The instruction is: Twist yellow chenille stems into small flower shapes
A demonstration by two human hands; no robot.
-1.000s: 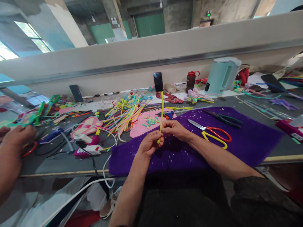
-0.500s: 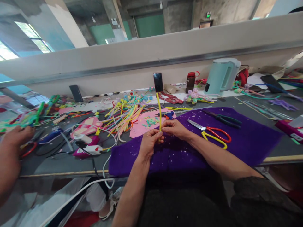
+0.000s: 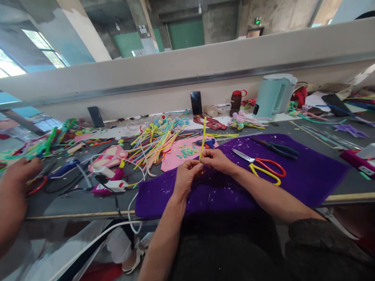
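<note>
A yellow pipe cleaner (image 3: pixel 203 138) stands almost upright between my two hands, leaning slightly right at its top. My left hand (image 3: pixel 187 173) pinches its lower end. Close beside it, the fingertips of my right hand (image 3: pixel 216 160) are closed on the same lower part. Both hands are over the purple cloth (image 3: pixel 240 191); the pipe cleaner's bottom end is hidden by my fingers. Scissors (image 3: pixel 262 164) with red and yellow handles lie on the cloth to the right, and dark-handled pliers (image 3: pixel 278 148) lie behind them. A blue glue gun (image 3: pixel 208 143) rests behind my hands.
A pink sheet (image 3: pixel 168 162) carries small green and yellow bits. Many coloured pipe cleaners (image 3: pixel 158 140) are heaped at left. A kettle (image 3: pixel 272 95), a red-capped bottle (image 3: pixel 235 103) and a phone (image 3: pixel 196 103) stand at the back. Another person's hand (image 3: pixel 22 175) is at far left.
The pipe cleaner's top has tipped to the right, and less of its length shows above my fingers. Both my hands stay in nearly the same place, closed on it.
</note>
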